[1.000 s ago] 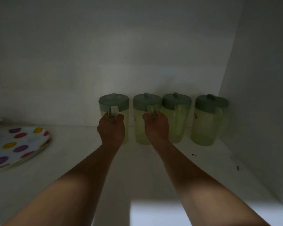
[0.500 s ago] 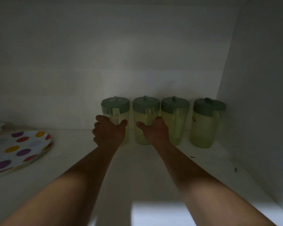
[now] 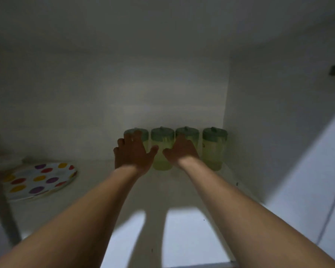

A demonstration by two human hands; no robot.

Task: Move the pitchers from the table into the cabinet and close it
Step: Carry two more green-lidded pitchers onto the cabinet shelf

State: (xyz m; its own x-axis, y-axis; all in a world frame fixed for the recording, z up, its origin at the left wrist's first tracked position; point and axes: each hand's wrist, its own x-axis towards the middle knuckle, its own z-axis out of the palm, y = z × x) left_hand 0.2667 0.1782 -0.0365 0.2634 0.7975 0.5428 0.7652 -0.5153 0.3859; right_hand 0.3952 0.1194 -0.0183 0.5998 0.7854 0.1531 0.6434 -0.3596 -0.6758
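— What are the pitchers made of, from where you sit?

— I read them as translucent pale-green plastic, plain cylinders, each capped with a duller green lid that has a small knob on top. There are four in a row at the back of the cabinet shelf, upright, against the rear wall. The leftmost pitcher is half hidden; the second pitcher shows nearly whole; the third pitcher and the rightmost pitcher stand towards the right side wall.

— And your hands?

— My left hand is spread, fingers apart, in front of the leftmost pitcher, grasping nothing. My right hand is released too, palm down, covering part of the third pitcher. Whether either skims the plastic I cannot tell; it is dim in there.

— The surfaces?

— The shelf and walls are smooth, matt white board. A glossy round polka-dot plate lies well to the left, spotted red, yellow and purple.
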